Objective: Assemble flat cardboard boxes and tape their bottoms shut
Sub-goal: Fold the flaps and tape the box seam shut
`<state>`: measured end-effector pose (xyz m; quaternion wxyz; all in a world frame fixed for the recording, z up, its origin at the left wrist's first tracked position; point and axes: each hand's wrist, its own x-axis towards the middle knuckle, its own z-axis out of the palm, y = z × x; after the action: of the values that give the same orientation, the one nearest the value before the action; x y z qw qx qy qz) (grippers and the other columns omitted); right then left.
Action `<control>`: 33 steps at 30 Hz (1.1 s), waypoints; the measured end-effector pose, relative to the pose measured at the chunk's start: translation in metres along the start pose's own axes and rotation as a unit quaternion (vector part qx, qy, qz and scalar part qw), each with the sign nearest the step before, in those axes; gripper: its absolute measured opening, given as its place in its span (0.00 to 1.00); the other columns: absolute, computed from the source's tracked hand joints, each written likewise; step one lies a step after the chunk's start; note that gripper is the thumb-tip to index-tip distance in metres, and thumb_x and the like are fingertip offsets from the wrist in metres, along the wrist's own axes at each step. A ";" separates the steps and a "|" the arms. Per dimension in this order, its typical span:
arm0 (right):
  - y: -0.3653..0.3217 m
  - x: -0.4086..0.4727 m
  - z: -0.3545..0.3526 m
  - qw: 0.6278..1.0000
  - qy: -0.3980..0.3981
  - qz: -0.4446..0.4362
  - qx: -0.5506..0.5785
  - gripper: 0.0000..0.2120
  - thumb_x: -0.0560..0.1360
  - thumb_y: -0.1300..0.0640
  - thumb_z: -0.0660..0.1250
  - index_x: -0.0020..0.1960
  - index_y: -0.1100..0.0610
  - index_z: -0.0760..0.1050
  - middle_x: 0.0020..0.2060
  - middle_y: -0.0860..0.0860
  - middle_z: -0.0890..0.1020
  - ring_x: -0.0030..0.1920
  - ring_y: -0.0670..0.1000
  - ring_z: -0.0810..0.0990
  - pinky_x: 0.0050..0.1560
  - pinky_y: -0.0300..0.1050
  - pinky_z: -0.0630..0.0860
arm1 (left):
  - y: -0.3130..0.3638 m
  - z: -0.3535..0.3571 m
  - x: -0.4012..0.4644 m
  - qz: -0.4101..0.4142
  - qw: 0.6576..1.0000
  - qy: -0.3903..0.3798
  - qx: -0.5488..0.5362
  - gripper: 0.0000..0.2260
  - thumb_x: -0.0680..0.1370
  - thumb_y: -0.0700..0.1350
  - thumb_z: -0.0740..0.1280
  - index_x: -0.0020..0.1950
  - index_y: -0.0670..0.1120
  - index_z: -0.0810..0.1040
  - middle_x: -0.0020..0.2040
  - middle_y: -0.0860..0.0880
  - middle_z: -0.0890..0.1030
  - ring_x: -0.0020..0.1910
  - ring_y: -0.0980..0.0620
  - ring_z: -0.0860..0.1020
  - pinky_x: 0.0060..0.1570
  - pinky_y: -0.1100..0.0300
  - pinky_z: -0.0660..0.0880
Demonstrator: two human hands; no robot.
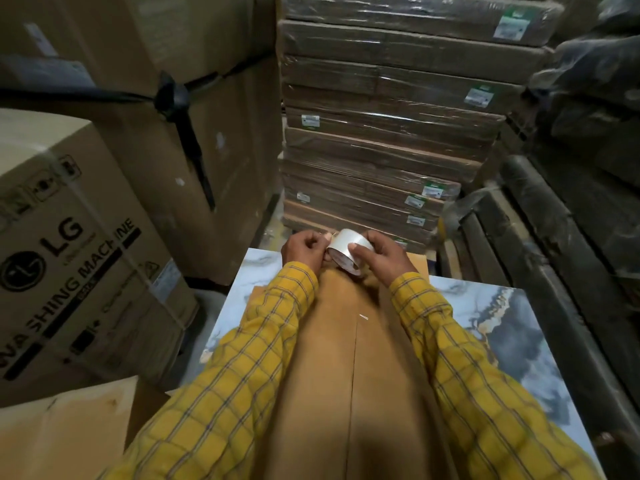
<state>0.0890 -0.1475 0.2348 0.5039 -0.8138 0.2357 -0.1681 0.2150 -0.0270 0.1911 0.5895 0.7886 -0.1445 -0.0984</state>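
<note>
A brown cardboard box (349, 358) lies in front of me on a marble-patterned table (491, 327), its two bottom flaps meeting at a centre seam. Over the box's far end I hold a roll of clear tape (346, 252). My right hand (381, 254) grips the roll, thumb across its outer face. My left hand (304, 251) pinches at the roll's left edge, fingers curled; the tape's free end is too small to make out. Both forearms wear yellow checked sleeves.
A tall stack of plastic-wrapped flat cardboard bundles (388, 133) stands just beyond the table. Large appliance cartons (69, 258) crowd the left side. Dark wrapped long items (568, 237) lie along the right. A pale cardboard sheet (62, 434) sits at the lower left.
</note>
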 end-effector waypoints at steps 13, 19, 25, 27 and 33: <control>0.008 0.028 0.005 0.990 -0.028 -0.013 0.134 0.08 0.77 0.54 0.71 0.43 0.59 0.78 0.38 0.50 0.77 0.40 0.46 0.75 0.43 0.43 0.71 | -0.002 0.000 0.018 -0.047 0.992 0.103 -0.061 0.06 0.73 0.49 0.75 0.38 0.49 0.82 0.33 0.52 0.81 0.37 0.47 0.81 0.43 0.55 0.80; -0.021 0.061 -0.005 0.955 -0.018 -0.123 -0.267 0.12 0.74 0.42 0.72 0.44 0.51 0.79 0.38 0.51 0.82 0.40 0.53 0.79 0.40 0.46 0.74 | 0.000 -0.010 0.028 -0.085 0.974 0.206 -0.037 0.07 0.76 0.48 0.71 0.40 0.47 0.81 0.37 0.51 0.82 0.40 0.50 0.78 0.36 0.63 0.66; -0.032 0.071 0.012 0.931 0.005 -0.115 -0.347 0.16 0.70 0.39 0.68 0.49 0.50 0.81 0.39 0.52 0.84 0.41 0.57 0.82 0.41 0.47 0.78 | -0.009 -0.010 0.032 -0.164 0.962 0.202 -0.087 0.06 0.75 0.46 0.73 0.39 0.48 0.81 0.43 0.50 0.83 0.45 0.49 0.78 0.45 0.63 0.69; -0.037 0.074 0.018 0.917 0.019 -0.106 -0.385 0.15 0.70 0.42 0.67 0.48 0.51 0.81 0.37 0.53 0.83 0.40 0.58 0.81 0.40 0.46 0.77 | -0.007 -0.012 0.040 -0.179 0.961 0.188 -0.096 0.08 0.75 0.47 0.74 0.37 0.49 0.80 0.45 0.48 0.85 0.47 0.47 0.80 0.46 0.63 0.70; -0.038 0.084 0.023 0.915 0.024 -0.054 -0.398 0.15 0.70 0.43 0.66 0.49 0.53 0.81 0.39 0.55 0.83 0.41 0.59 0.81 0.43 0.48 0.79 | -0.016 -0.006 0.057 -0.196 0.970 0.135 -0.057 0.11 0.74 0.46 0.75 0.33 0.48 0.79 0.42 0.46 0.85 0.45 0.45 0.81 0.49 0.59 0.77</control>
<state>0.1784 -0.1621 0.2623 0.1223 -0.9542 0.2512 -0.1068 0.2728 -0.0366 0.1782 0.6165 0.7729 0.0996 -0.1128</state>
